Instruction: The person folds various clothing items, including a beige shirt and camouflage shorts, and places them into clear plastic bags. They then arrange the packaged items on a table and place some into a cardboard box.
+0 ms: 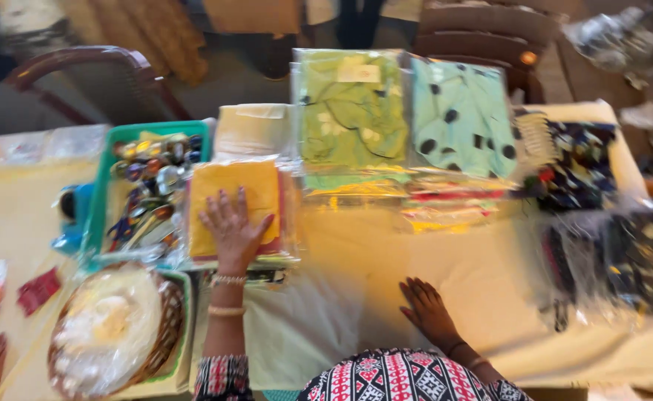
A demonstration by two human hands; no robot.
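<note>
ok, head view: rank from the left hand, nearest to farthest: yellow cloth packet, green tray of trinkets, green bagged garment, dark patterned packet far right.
From the left hand:
1. Yellow cloth packet, directly under the palm, touching.
2. Green tray of trinkets, just to its left.
3. Green bagged garment, behind and to the right.
4. Dark patterned packet, far right of the table.

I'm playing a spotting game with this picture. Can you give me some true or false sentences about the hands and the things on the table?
1. The left hand lies flat on a yellow packet. True.
2. The right hand holds a cup. False: it rests open on the table cloth, holding nothing.
3. A green tray of shiny small things sits left of the yellow packet. True.
4. The round basket is at the far right. False: it is at the near left.
5. A green cloth packet lies beyond the hands. True.
</note>
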